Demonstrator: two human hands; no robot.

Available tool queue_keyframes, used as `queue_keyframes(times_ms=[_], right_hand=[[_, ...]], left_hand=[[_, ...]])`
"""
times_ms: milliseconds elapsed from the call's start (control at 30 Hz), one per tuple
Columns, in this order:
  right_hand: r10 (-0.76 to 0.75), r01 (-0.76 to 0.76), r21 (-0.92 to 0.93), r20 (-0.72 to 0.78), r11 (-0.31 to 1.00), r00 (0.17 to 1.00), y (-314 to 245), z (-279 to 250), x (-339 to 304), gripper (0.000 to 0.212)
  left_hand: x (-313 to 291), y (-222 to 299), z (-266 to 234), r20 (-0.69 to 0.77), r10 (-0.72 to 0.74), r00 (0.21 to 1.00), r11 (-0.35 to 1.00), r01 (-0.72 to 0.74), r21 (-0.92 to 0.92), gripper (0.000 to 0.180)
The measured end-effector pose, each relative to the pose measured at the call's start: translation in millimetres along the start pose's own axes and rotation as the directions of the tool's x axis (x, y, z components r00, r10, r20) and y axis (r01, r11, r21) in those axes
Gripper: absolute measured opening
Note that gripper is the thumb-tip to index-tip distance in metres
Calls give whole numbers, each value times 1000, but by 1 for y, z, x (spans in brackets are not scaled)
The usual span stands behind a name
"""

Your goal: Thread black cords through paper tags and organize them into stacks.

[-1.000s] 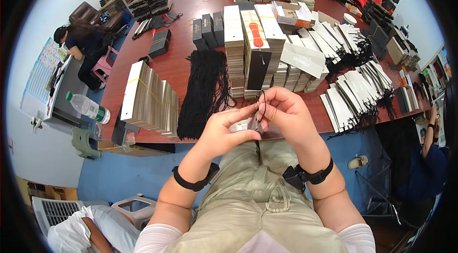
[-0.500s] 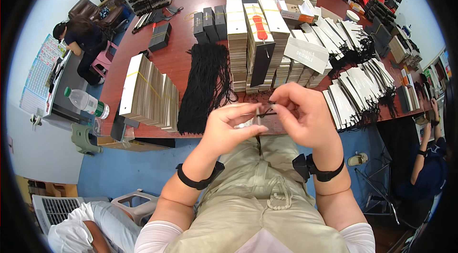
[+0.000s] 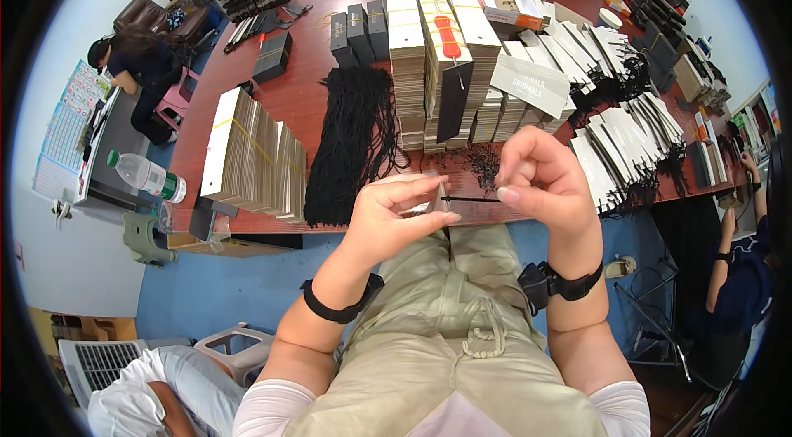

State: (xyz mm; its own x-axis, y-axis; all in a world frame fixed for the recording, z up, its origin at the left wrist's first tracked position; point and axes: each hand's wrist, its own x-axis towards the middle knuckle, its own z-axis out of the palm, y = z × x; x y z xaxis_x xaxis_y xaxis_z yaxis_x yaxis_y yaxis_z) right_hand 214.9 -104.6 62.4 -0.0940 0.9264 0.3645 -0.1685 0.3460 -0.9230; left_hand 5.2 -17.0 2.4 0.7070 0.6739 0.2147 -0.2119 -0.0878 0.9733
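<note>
My left hand (image 3: 375, 221) pinches a thin pale tag (image 3: 440, 192) between thumb and fingers, turned nearly edge-on to me. A black cord (image 3: 474, 199) stretches straight from the tag to my right hand (image 3: 551, 188), whose thumb and index finger are closed on its end. Just beyond my hands lies a heap of small black cord pieces (image 3: 482, 163). Left of it spreads a long bundle of black cords (image 3: 351, 140). Tall banded stacks of tags (image 3: 407, 78) stand behind, with a red-handled hook tool (image 3: 446, 37) on one of them.
A banded tag stack (image 3: 247, 161) stands at the table's left, near a plastic bottle (image 3: 147, 176). Rows of tags with black cords (image 3: 619, 148) cover the right side. An open carton (image 3: 507, 7) sits behind. Other people are at left, lower left, right and the far side.
My right hand has moved right and slightly up, away from my left hand, drawing the black cord out straight. My left hand stays nearly in place with the tag.
</note>
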Motion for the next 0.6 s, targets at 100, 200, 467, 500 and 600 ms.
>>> queue_keyframes(times_ms=[100, 200, 467, 500, 600], right_hand=[[-93, 123, 405, -93, 906, 991, 9, -5, 3, 15], [-164, 234, 586, -170, 776, 972, 12, -6, 9, 14], [284, -281, -383, -48, 880, 958, 49, -12, -12, 16], [270, -280, -424, -84, 861, 959, 46, -5, -11, 25], [301, -320, -164, -131, 933, 944, 26, -5, -8, 28]], left_hand=[[-1, -8, -1, 31, 63, 998, 992, -66, 104, 46], [-2, -11, 3, 50, 122, 991, 982, -128, 141, 46], [-8, -3, -8, 0, 68, 998, 994, -68, -84, 46], [-7, -1, -5, 19, 99, 995, 993, -98, -65, 46], [-7, -1, -2, -26, 135, 991, 988, -136, -69, 44]])
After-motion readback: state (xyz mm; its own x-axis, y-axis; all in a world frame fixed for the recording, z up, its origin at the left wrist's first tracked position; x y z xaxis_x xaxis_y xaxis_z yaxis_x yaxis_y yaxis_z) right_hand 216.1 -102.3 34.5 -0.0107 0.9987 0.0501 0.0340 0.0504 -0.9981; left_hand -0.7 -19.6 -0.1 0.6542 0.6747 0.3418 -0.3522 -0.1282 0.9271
